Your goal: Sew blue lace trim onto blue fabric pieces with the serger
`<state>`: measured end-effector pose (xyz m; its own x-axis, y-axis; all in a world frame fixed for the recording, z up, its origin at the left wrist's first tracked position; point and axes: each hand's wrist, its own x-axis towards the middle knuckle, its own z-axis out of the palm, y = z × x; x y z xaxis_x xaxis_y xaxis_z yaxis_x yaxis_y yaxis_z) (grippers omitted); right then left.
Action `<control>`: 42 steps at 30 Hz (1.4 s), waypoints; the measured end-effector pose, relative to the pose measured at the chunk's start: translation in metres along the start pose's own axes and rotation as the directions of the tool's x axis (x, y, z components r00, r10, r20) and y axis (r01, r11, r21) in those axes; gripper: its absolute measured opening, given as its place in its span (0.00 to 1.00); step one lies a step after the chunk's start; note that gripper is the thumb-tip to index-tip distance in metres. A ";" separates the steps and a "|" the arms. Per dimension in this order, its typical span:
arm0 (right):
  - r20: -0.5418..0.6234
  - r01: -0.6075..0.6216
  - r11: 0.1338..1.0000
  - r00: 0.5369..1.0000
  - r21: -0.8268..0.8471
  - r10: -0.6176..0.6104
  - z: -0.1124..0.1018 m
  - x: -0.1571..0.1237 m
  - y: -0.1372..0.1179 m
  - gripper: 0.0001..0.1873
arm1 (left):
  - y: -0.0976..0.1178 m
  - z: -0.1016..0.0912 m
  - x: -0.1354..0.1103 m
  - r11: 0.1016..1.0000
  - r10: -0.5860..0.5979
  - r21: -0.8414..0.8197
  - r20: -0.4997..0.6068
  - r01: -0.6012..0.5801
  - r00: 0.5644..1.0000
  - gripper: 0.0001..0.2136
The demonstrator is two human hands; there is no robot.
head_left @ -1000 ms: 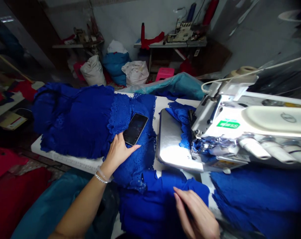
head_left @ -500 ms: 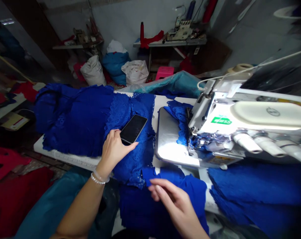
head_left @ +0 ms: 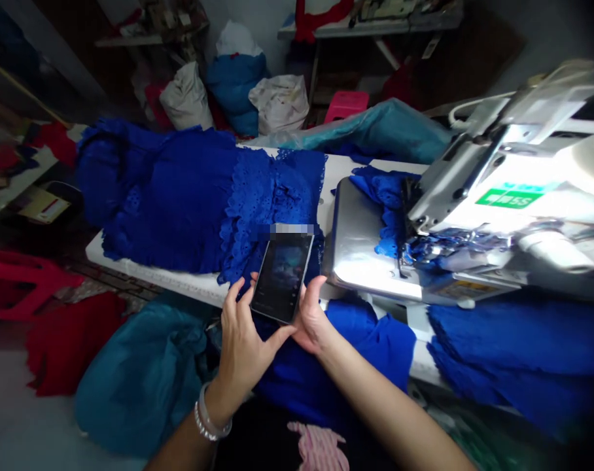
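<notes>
A dark smartphone with a dimly lit screen is lifted off the table in front of me. My left hand grips its lower left edge, a beaded bracelet on the wrist. My right hand holds its right side, thumb along the edge. Behind the phone lies blue eyelet lace fabric spread over the white table. To the right stands a white overlock sewing machine with blue fabric under its presser foot.
A stack of blue cloth lies at the right front of the table. Teal cloth and red cloth lie on the floor at left. Sacks, a pink stool and another work table stand at the back.
The phone lay on the blue lace with my left hand on it; both hands now hold it raised toward me. My right hand left the blue cloth. The view has tilted down.
</notes>
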<state>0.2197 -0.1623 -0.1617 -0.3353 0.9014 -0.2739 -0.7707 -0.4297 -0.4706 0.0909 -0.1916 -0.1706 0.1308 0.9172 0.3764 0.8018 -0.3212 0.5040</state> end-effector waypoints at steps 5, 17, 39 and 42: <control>0.101 -0.088 0.995 0.991 -0.050 0.092 -0.001 -0.025 -0.011 0.52 | -0.011 -0.030 -0.018 0.982 0.150 -0.121 0.027 -0.146 0.988 0.30; 0.115 -0.065 0.992 0.990 -0.109 0.077 0.011 -0.074 -0.011 0.53 | -0.008 -0.055 0.013 0.890 0.247 -0.341 -0.197 -0.302 0.949 0.26; 0.135 -0.092 0.996 0.986 -0.016 0.093 -0.012 -0.126 -0.012 0.53 | 0.034 -0.049 0.053 0.810 0.530 -0.240 -0.094 -0.535 0.843 0.31; 0.137 -0.083 0.997 0.987 -0.007 0.083 -0.013 -0.127 -0.014 0.52 | 0.039 -0.044 0.056 0.811 0.537 -0.237 -0.061 -0.535 0.841 0.33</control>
<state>0.2805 -0.2717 -0.1311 -0.4698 0.8612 -0.1942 -0.7363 -0.5036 -0.4520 0.1037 -0.1627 -0.0955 0.5050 0.5846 0.6350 0.4417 -0.8071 0.3918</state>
